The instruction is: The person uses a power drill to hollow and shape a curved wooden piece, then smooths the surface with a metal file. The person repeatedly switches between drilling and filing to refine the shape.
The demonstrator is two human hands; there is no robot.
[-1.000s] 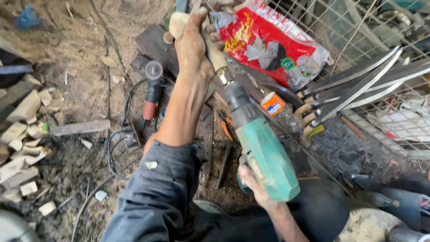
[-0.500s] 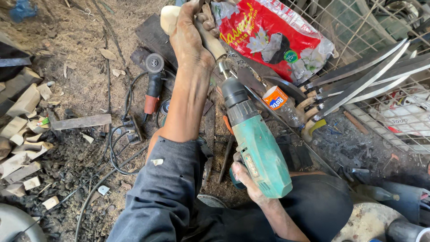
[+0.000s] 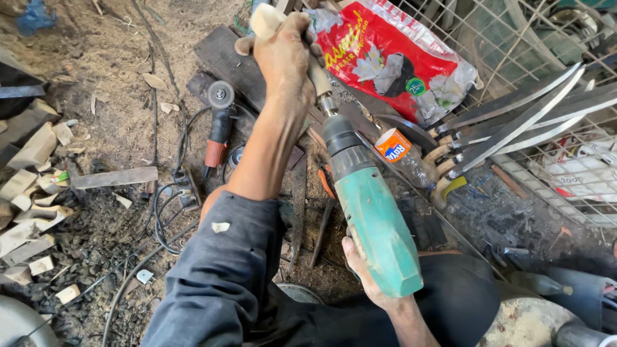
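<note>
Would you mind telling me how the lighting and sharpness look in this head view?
Head view: even daylight, soft shadows, no harsh glare. The green drill and the left hand gripping the pale wooden piece are sharp; the right hand sits in the drill's shade. Straight bars of the wire mesh bow slightly toward the edges.

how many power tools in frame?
2. A green drill in the middle, gripped by the right hand, its bit against the wooden piece in the left hand. An angle grinder lies on the ground left of it. Clutter may hide more.
</note>
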